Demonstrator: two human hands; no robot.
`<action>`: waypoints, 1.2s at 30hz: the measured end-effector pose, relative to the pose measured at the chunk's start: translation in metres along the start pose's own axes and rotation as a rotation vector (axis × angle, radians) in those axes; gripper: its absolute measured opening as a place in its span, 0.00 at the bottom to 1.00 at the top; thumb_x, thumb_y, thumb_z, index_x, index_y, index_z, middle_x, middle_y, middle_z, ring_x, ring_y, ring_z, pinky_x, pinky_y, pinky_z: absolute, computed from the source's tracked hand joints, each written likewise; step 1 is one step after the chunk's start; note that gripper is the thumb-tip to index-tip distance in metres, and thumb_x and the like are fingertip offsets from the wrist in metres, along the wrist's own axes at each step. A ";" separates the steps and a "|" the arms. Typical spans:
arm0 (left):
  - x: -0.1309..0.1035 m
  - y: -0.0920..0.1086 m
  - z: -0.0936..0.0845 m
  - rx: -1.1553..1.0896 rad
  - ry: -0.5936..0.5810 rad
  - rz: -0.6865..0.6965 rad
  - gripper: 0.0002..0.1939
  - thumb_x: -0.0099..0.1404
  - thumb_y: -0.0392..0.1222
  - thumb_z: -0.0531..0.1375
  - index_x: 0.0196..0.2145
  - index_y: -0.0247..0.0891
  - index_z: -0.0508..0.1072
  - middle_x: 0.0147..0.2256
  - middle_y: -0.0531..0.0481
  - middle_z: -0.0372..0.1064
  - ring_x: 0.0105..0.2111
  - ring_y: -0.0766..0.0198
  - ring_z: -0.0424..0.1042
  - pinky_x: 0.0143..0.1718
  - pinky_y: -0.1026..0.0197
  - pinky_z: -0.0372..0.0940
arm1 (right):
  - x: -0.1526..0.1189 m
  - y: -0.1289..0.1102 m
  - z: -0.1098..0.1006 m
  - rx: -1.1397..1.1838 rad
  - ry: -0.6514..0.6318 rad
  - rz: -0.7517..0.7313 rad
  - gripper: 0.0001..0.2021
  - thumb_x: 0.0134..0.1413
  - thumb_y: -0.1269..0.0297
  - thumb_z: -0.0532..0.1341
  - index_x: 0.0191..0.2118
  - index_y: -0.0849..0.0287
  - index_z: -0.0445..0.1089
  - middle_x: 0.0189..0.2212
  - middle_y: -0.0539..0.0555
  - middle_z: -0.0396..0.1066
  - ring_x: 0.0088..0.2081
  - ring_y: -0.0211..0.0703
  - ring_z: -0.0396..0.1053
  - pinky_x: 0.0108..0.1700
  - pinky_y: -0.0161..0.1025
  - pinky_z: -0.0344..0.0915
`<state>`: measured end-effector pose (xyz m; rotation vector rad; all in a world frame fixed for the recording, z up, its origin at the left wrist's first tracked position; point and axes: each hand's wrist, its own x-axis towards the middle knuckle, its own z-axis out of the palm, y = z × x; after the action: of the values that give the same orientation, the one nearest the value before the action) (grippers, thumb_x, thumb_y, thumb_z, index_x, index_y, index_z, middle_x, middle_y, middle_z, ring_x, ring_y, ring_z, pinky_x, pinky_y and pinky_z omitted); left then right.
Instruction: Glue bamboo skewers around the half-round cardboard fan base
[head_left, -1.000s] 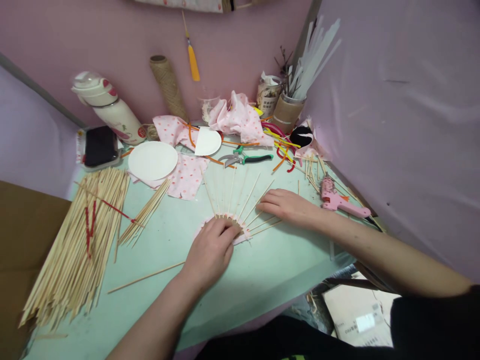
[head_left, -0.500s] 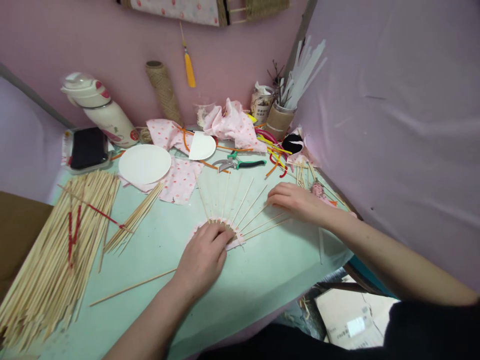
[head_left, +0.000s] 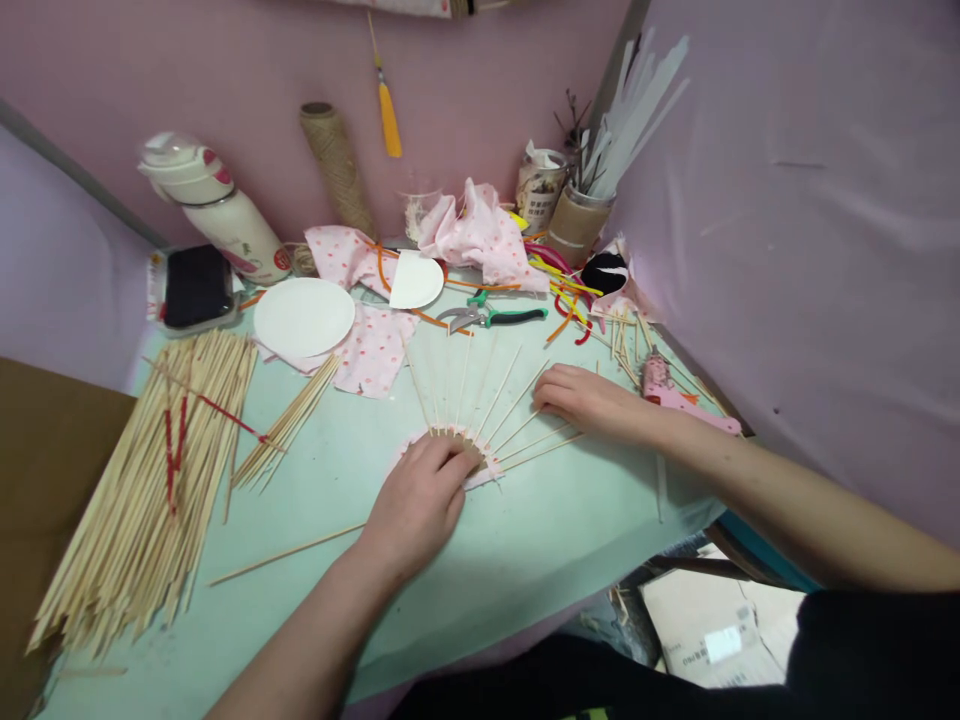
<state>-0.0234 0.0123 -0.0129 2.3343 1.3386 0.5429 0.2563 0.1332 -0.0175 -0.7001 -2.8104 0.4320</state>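
Thin wooden sticks [head_left: 501,393] spread like a fan from a small pink-edged half-round base [head_left: 487,474] on the pale green table. My left hand [head_left: 426,490] lies over the base and presses it down, its fingers together and their tips partly hidden. On the right side of the fan, my right hand [head_left: 564,398] has its fingers bent together at the outer part of a stick. A single loose stick [head_left: 285,553] lies left of my left wrist.
A large pile of sticks [head_left: 142,500] and a smaller bundle [head_left: 294,420] lie left. Behind are a white oval [head_left: 304,317], pruning shears [head_left: 495,317], pink cloth [head_left: 480,240] and a bottle [head_left: 225,215]. A pink glue gun [head_left: 686,400] lies right, beside my right forearm.
The whole view has shifted, so the table's things appear a little further right and higher. My left hand stays on the base; my right hand has moved slightly inward along the fan's sticks.
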 end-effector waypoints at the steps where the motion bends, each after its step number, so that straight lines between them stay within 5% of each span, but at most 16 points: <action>1: 0.000 0.000 0.000 0.007 -0.002 0.012 0.21 0.62 0.25 0.52 0.47 0.42 0.73 0.45 0.45 0.71 0.46 0.55 0.69 0.46 0.51 0.65 | -0.001 0.000 0.000 -0.001 0.000 0.002 0.11 0.69 0.68 0.51 0.39 0.60 0.71 0.36 0.58 0.71 0.39 0.46 0.65 0.42 0.43 0.63; 36: 0.003 0.003 0.002 0.097 -0.022 0.071 0.21 0.61 0.22 0.52 0.45 0.38 0.75 0.40 0.45 0.69 0.41 0.56 0.66 0.42 0.52 0.63 | -0.006 0.000 0.004 -0.009 -0.004 0.035 0.10 0.69 0.68 0.52 0.39 0.59 0.70 0.37 0.58 0.71 0.40 0.46 0.66 0.42 0.43 0.62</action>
<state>-0.0190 0.0128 -0.0122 2.4667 1.3036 0.4824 0.2601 0.1292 -0.0216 -0.7517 -2.8096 0.4275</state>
